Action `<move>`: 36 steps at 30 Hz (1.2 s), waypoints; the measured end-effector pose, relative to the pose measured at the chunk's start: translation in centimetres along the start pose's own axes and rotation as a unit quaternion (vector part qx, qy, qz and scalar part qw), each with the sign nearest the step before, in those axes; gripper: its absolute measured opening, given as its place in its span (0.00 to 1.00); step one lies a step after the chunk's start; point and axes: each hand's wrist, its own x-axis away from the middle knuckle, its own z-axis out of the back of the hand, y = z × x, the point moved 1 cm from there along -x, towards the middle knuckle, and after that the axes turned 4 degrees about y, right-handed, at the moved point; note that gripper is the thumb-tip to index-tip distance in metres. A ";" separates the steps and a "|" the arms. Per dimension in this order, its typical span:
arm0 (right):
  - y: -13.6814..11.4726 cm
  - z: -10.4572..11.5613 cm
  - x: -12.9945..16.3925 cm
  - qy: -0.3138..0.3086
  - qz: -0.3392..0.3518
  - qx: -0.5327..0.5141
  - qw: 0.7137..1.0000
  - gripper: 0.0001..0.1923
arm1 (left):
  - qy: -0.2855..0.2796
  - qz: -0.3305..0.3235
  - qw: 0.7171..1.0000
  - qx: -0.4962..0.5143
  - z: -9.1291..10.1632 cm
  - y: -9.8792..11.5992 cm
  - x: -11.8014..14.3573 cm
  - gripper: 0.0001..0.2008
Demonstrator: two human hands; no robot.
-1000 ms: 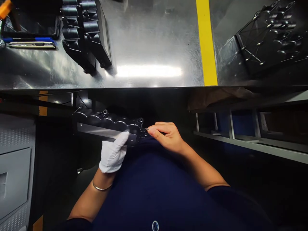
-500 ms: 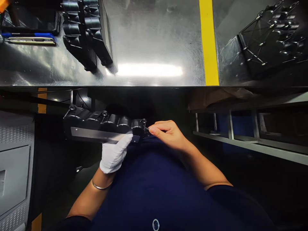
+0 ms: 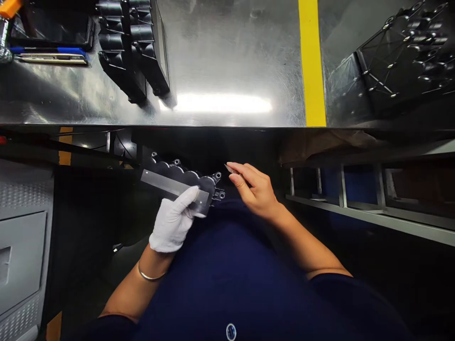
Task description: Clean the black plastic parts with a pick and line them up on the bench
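Note:
My left hand [image 3: 172, 220], in a white glove, grips a long black ribbed plastic part [image 3: 179, 182] with small screw lugs along its edge. I hold it below the front edge of the metal table, over my lap, tilted down toward the right. My bare right hand [image 3: 254, 189] pinches a small thin blade [image 3: 229, 168] between thumb and fingers. The blade tip sits just right of the part's end and does not touch it.
The shiny metal table [image 3: 227, 66] carries a yellow stripe [image 3: 311, 61], two more black ribbed parts [image 3: 133, 45] at the back left, and a blue-handled tool [image 3: 50, 53] at the far left. A large black moulded piece [image 3: 401, 57] lies at the right. Grey shelving [image 3: 369, 208] stands below.
My right hand has lifted the blade up and away from the part's end. My left hand has shifted the part to the right and tilted it.

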 end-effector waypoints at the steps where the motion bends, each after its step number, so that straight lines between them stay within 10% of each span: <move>1: -0.2 0.2 0.0 -0.032 0.011 -0.007 0.999 0.12 | 0.012 -0.008 1.000 -0.013 -0.1 0.2 0.2 0.14; 15: -1.0 0.2 0.0 -0.073 0.059 0.073 0.993 0.16 | 0.041 -0.089 0.990 -0.099 -1.0 0.7 1.3 0.22; 23: -0.9 3.8 -2.4 -0.436 0.149 -0.005 0.887 0.20 | -0.065 0.018 0.994 -0.087 -0.6 1.2 0.5 0.17; 36: -0.7 3.5 -2.7 -0.324 0.201 0.069 0.922 0.20 | -0.098 0.103 0.989 -0.041 -0.3 0.2 -0.4 0.16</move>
